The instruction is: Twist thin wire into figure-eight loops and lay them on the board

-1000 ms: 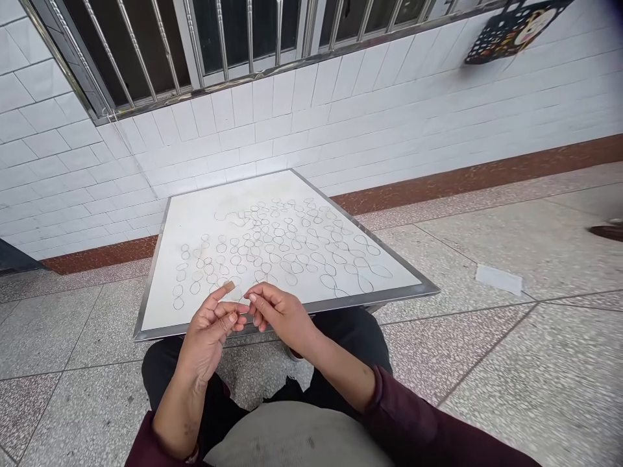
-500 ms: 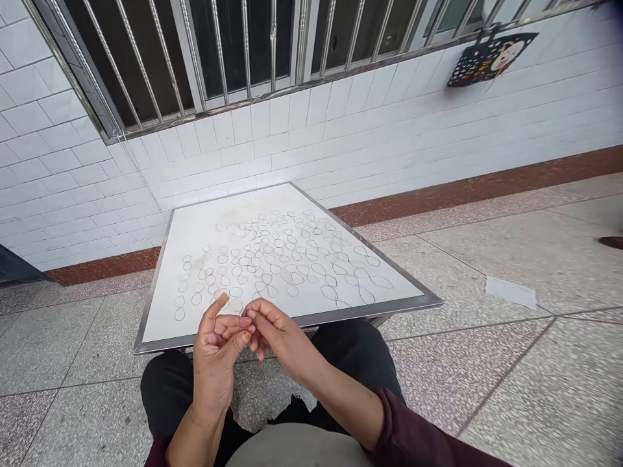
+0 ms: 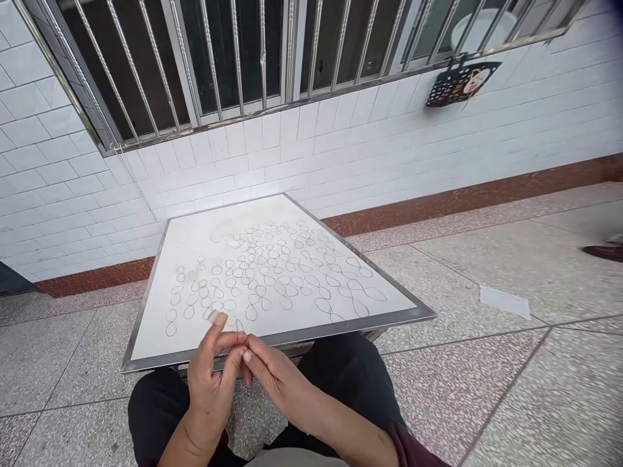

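Over the near edge of a white board [image 3: 195, 220] with a grey frame, my two hands meet at the fingertips. My left hand [image 3: 207, 376] pinches with thumb and forefinger, and another finger, with a pale wrap at its tip, points up. Thumb and forefinger are pressed together on my right hand [image 3: 285, 383], against the left fingertips. A thin dark wire [image 3: 238, 323] shows just above the pinch; the fingers hide most of it. Many thin wire loops [image 3: 257, 301], several shaped like a figure eight, lie spread over the board.
The board stands above my knees, its far end by a white tiled wall [image 3: 233, 172]. Above are barred windows [image 3: 243, 65] and a hanging dark patterned bag [image 3: 460, 84]. On the speckled floor lies a white strip [image 3: 505, 302]; a shoe [image 3: 603, 252] shows at the right.
Both hands have come slightly lower and closer together, the right fingertips now against the left. The camera view has shifted a little. The loops on the board look the same.
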{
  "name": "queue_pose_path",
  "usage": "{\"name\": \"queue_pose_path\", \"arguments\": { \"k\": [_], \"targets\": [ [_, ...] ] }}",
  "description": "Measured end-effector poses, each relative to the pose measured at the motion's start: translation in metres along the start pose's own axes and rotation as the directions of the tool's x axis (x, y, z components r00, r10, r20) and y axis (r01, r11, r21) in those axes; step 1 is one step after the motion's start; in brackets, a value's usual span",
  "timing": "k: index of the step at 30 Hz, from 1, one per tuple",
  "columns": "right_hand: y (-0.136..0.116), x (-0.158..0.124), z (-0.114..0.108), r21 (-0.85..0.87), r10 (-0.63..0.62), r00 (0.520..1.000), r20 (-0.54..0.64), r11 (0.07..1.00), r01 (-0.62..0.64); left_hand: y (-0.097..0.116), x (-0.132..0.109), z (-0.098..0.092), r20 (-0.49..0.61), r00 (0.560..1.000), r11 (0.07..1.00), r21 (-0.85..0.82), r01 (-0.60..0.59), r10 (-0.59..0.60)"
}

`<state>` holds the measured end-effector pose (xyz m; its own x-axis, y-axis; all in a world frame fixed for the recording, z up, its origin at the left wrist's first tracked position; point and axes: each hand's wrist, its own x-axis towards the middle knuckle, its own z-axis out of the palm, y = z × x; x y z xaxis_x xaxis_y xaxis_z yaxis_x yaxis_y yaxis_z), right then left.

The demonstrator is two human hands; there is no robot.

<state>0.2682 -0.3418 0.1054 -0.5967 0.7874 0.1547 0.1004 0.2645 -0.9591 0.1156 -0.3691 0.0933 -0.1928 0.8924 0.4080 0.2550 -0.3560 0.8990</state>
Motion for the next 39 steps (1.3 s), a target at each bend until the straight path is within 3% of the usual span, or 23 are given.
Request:
{"name": "queue_pose_path", "arguments": {
  "k": [5, 11, 15, 22, 32, 39],
  "targets": [
    [0.005, -0.002, -0.005, -0.197, -0.032, 0.999, -0.035, 0.98, 0.025, -0.009, 0.01, -0.001, 0.106, 0.965, 0.947, 0.19, -0.258, 0.241],
    [0.006, 0.0, -0.015, -0.214, -0.118, 0.993, 0.027, 0.969, 0.121, -0.004, 0.022, -0.002, 0.286, 0.843, 0.809, 0.263, -0.526, 0.455],
    [0.014, 0.002, -0.022, -0.141, -0.121, 0.993, -0.006, 0.983, 0.119, -0.008, 0.024, -0.004, 0.376, 0.807, 0.731, 0.36, -0.58, 0.456],
    [0.027, 0.003, -0.02, -0.176, -0.108, 0.982, -0.155, 0.981, 0.081, -0.014, 0.025, -0.004, 0.442, 0.771, 0.699, 0.355, -0.62, 0.459],
    [0.025, 0.005, -0.019, -0.033, -0.004, 0.991, -0.135, 0.999, -0.001, -0.006, 0.02, -0.005, 0.603, 0.704, 0.666, 0.353, -0.657, 0.375],
    [0.034, 0.007, -0.016, 0.056, 0.009, 0.991, -0.13, 0.998, -0.002, -0.005, 0.018, -0.001, 0.651, 0.699, 0.723, 0.324, -0.61, 0.298]
  ]
}}
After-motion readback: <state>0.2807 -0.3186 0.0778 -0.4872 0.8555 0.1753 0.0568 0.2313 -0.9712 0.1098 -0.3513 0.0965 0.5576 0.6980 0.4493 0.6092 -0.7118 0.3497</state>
